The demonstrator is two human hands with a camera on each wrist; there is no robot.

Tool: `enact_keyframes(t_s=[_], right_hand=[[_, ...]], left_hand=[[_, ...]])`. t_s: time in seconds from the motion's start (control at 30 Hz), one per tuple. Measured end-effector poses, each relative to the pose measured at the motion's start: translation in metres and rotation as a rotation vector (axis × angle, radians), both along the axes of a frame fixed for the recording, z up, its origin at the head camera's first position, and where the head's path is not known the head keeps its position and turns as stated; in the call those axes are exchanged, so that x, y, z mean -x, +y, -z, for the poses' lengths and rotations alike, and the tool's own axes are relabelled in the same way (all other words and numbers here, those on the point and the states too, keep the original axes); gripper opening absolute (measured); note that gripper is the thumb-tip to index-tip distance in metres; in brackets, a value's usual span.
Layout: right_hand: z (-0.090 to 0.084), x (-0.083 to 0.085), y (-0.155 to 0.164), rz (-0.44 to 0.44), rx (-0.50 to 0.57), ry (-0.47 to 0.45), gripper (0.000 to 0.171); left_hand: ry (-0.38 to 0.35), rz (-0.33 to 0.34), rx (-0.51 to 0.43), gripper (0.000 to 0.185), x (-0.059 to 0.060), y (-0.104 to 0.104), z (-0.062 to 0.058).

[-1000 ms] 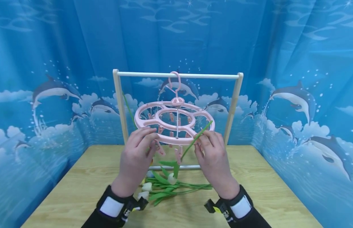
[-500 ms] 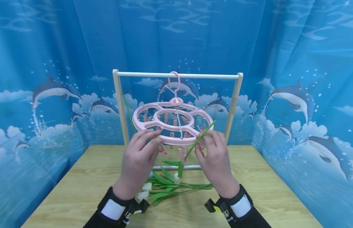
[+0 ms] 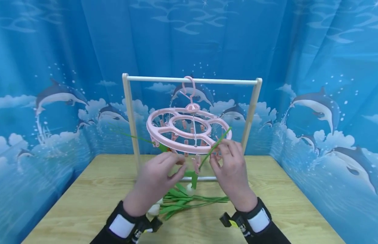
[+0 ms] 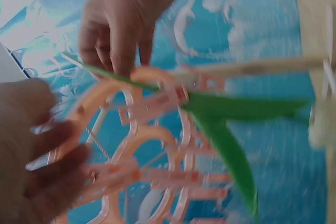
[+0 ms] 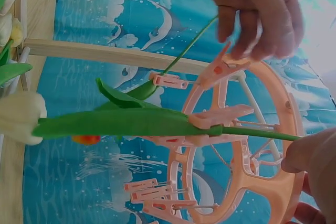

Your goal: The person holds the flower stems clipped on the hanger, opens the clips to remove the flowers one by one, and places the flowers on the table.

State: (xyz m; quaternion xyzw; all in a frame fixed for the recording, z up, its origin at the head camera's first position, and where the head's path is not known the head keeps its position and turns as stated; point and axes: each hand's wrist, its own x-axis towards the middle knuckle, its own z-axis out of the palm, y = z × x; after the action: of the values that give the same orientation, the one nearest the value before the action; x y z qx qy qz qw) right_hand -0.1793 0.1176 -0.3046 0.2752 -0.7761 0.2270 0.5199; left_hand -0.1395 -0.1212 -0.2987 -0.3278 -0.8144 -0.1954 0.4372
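Observation:
A pink round clip hanger (image 3: 158, 135) hangs by its hook from a rack. At its near side a white tulip (image 5: 21, 116) dangles head down, its stem caught in a pink clothespin (image 5: 223, 116). My right hand (image 3: 231, 166) pinches the tulip's green stem (image 3: 221, 139) beside the hanger's rim. Below the rim, my left hand (image 3: 155, 176) has loosely bent fingers and holds nothing; it looks blurred in the left wrist view. Another flower's stem (image 3: 137, 137) slants out at the hanger's left, with an orange bloom (image 5: 86, 139) showing in the right wrist view.
Several tulips with green stems (image 3: 201, 200) lie on the wooden table (image 3: 268, 210) under the hanger. The rack's posts (image 3: 251, 115) stand on both sides, with a top bar (image 3: 225, 81) and a low bar. A blue dolphin curtain surrounds the table.
My left hand has left the hanger's rim and moved right and down. The hanger has swayed, and the other flower's stem has swung outward to the left. My right hand stays nearly in place.

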Motion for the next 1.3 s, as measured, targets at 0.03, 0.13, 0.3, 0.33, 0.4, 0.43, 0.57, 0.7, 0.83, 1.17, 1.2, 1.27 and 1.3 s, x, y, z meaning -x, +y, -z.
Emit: enact_keyframes(t_s=[0.03, 0.13, 0.3, 0.33, 0.4, 0.43, 0.57, 0.7, 0.83, 1.17, 1.2, 1.27, 1.3], right_hand=[[0.000, 0.000, 0.000, 0.000, 0.003, 0.000, 0.030], [0.001, 0.000, 0.000, 0.001, 0.006, -0.002, 0.031], [0.003, -0.001, 0.000, -0.004, 0.005, 0.001, 0.029], [0.003, -0.001, 0.000, -0.006, 0.006, 0.000, 0.029], [0.003, -0.002, -0.001, -0.010, 0.009, -0.004, 0.028], [0.003, -0.002, -0.001, -0.011, 0.010, -0.006, 0.028], [0.001, -0.003, -0.002, -0.017, 0.017, -0.012, 0.028], [-0.001, -0.002, -0.002, -0.019, 0.015, -0.006, 0.029], [-0.002, -0.004, -0.002, -0.038, 0.051, -0.045, 0.032], [-0.008, -0.016, -0.002, -0.320, 0.500, 0.000, 0.050], [-0.009, -0.017, -0.002, -0.335, 0.520, 0.054, 0.050], [-0.012, -0.018, -0.003, -0.347, 0.544, 0.161, 0.049], [-0.014, -0.019, -0.004, -0.352, 0.545, 0.211, 0.046]], left_hand=[[-0.058, -0.015, 0.026, 0.022, 0.000, 0.002, 0.001], [-0.258, -0.057, 0.085, 0.023, 0.002, 0.008, 0.004], [-0.432, -0.107, 0.112, 0.037, 0.009, 0.019, 0.017], [-0.433, -0.113, 0.112, 0.041, 0.011, 0.021, 0.021], [-0.429, -0.110, 0.105, 0.048, 0.014, 0.024, 0.028], [-0.430, -0.103, 0.102, 0.051, 0.015, 0.025, 0.031], [-0.463, -0.066, 0.065, 0.053, 0.018, 0.029, 0.038], [-0.488, -0.055, 0.025, 0.051, 0.016, 0.031, 0.035], [-0.476, -0.058, 0.022, 0.045, 0.013, 0.031, 0.032], [-0.485, -0.065, 0.036, 0.039, 0.002, 0.032, 0.022], [-0.485, -0.070, 0.037, 0.039, 0.001, 0.033, 0.020], [-0.488, -0.079, 0.039, 0.037, -0.002, 0.033, 0.018], [-0.488, -0.082, 0.040, 0.036, -0.003, 0.033, 0.017]])
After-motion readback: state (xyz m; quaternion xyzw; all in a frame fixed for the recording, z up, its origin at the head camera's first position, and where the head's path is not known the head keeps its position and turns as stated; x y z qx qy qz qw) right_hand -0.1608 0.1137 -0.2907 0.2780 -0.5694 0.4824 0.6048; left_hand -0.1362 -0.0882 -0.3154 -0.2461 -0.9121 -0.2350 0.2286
